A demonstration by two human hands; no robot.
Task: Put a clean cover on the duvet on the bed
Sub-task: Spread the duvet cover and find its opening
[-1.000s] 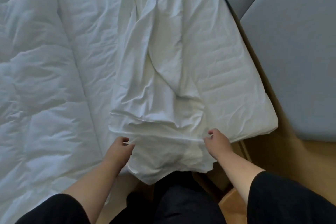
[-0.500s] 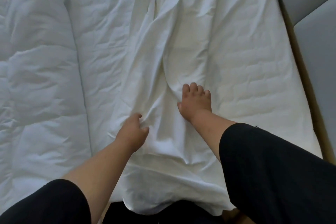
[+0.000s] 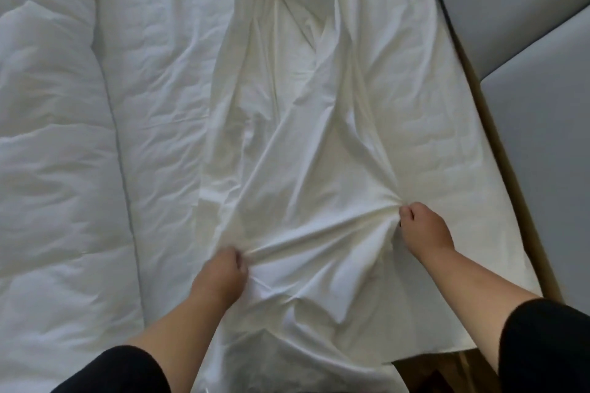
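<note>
A crumpled white duvet cover (image 3: 300,124) lies lengthwise down the right half of the bed, its near end hanging over the bed's edge. My left hand (image 3: 220,274) grips a bunch of the cover near its left side. My right hand (image 3: 424,226) pinches a gathered fold on its right side, and creases radiate from both grips. The puffy white duvet (image 3: 48,153) is folded along the left side of the bed.
The mattress in its quilted white protector (image 3: 453,143) shows to the right of the cover. Grey padded panels (image 3: 530,112) run along the bed's right side, with a wooden strip (image 3: 510,201) between. My black sleeves are at the bottom.
My right hand, flat on the cover half a second ago, has moved right and now pinches the fabric. My left hand has taken a fresh grip lower down. The cover is spread wider.
</note>
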